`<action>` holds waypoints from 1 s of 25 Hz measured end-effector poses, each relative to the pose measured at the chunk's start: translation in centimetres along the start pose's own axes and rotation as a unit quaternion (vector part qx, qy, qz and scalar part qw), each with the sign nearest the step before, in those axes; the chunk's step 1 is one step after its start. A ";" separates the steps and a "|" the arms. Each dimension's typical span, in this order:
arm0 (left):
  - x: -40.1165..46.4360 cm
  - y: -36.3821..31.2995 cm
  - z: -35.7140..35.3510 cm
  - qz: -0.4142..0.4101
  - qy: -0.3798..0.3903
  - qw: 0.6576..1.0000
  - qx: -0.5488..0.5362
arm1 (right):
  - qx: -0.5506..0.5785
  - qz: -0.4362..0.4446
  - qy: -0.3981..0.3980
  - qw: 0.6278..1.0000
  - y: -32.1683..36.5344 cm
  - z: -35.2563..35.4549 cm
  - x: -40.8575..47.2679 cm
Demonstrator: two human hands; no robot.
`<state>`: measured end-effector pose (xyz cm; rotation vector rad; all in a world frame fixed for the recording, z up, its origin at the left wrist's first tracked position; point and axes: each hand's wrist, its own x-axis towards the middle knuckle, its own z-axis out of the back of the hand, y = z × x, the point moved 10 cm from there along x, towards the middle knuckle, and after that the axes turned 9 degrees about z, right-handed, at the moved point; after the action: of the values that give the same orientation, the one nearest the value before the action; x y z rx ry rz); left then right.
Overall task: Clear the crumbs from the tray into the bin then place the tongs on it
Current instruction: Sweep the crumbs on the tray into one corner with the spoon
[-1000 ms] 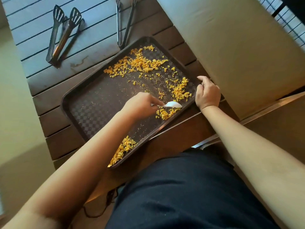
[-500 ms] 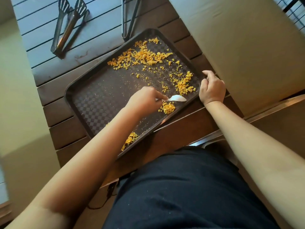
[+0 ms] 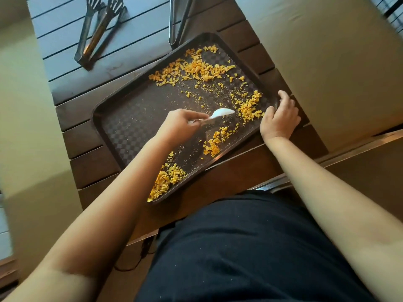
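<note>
A dark brown tray (image 3: 130,123) lies slantwise on the slatted table, strewn with orange crumbs (image 3: 196,69) at its far end, along its right side and in a heap at the near corner (image 3: 163,182). My left hand (image 3: 178,125) pinches a white plastic spoon (image 3: 220,113), its bowl raised over the tray beside the right-hand crumbs. My right hand (image 3: 279,118) grips the tray's right rim. Two pairs of metal tongs lie beyond the tray: slotted tongs (image 3: 96,31) at the far left and plain tongs (image 3: 177,18) touching the tray's far edge.
The dark wooden slatted table (image 3: 87,168) ends just left of the tray, with a pale floor below. A large beige surface (image 3: 327,62) rises to the right of the tray. A metal rail (image 3: 349,153) runs near my right forearm.
My left hand has lifted the spoon up and away from the small crumb pile near the tray's near edge, toward the crumbs on the right. My right hand keeps its hold on the rim.
</note>
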<state>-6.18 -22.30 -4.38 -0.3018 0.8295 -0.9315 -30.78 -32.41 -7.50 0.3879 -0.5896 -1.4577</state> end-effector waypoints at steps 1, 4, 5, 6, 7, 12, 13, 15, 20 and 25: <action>0.2 -0.4 -0.8 -0.006 0.011 1.000 0.014 | -0.013 0.000 0.004 1.000 0.1 -0.2 -0.5; -0.5 -0.5 -2.4 -0.029 0.053 0.996 0.072 | -0.028 0.007 0.010 1.000 0.2 -0.4 -0.8; -1.0 -0.2 -2.4 -0.036 0.060 0.993 0.091 | -0.032 0.006 0.008 0.999 0.2 -0.4 -0.8; -1.4 0.3 -2.0 -0.039 0.066 0.991 0.111 | -0.036 0.005 0.005 0.999 0.1 -0.4 -0.8; -1.7 0.9 -1.6 -0.036 0.072 0.988 0.130 | -0.040 0.006 0.003 0.999 0.2 -0.4 -0.8; -0.5 1.7 0.9 0.001 0.033 0.999 0.000 | -0.043 0.005 -0.001 0.999 0.2 -0.4 -0.8; 0.3 1.7 1.3 0.019 -0.001 0.999 -0.049 | -0.044 0.005 0.000 0.999 0.2 -0.4 -0.8; 1.3 1.7 1.2 0.047 -0.030 0.995 -0.086 | -0.044 0.007 0.001 0.999 0.2 -0.4 -0.8; -0.2 3.4 -1.3 0.043 0.087 0.995 -0.021 | -0.048 0.004 0.001 0.999 0.2 -0.4 -0.8; -0.3 5.8 2.7 0.072 -0.013 0.988 -0.135 | -0.050 0.005 -0.002 0.999 0.4 -0.3 -0.8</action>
<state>-0.85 -18.97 -5.70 -0.4811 0.9426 -0.6801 -30.30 -31.59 -7.67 0.3030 -0.5177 -1.4717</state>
